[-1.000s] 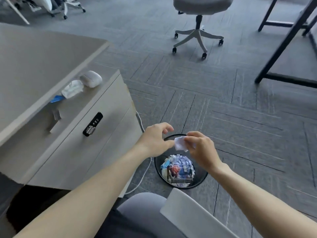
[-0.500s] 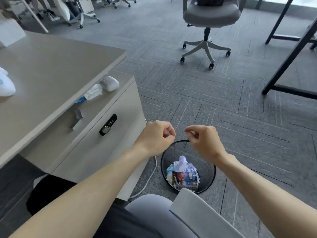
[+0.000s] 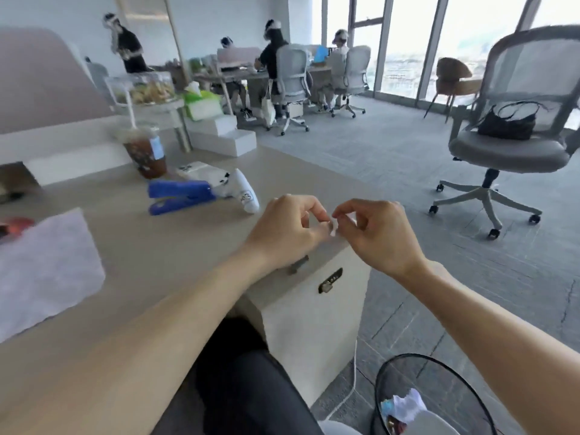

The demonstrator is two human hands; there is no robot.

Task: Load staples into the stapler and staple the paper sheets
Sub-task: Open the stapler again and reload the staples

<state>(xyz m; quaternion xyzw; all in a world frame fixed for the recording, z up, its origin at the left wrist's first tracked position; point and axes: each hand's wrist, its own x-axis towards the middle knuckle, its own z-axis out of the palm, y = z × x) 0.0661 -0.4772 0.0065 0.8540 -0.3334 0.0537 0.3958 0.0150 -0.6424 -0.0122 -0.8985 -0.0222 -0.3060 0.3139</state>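
Observation:
Both my hands meet above the desk's right corner. My left hand (image 3: pixel 287 229) and my right hand (image 3: pixel 378 235) have curled fingers, and their tips pinch a small pale strip (image 3: pixel 333 227) between them; blur hides what it is. The blue stapler (image 3: pixel 180 196) lies on the desk (image 3: pixel 150 249) to the left of and beyond my hands, with its top raised. A stack of white paper sheets (image 3: pixel 47 268) rests at the desk's left edge, well apart from both hands.
An iced drink cup (image 3: pixel 145 152), a white packet (image 3: pixel 201 172) and a white handheld device (image 3: pixel 248 194) stand behind the stapler. A drawer cabinet (image 3: pixel 314 312) sits under the desk corner. A wire bin (image 3: pixel 439 372) is by my right forearm. Far right, an office chair (image 3: pixel 508 152) carries a black bag.
My view has swung up from the bin to the desk. A white scrap held a second ago now lies in the bin. Both hands have risen together to the desk corner.

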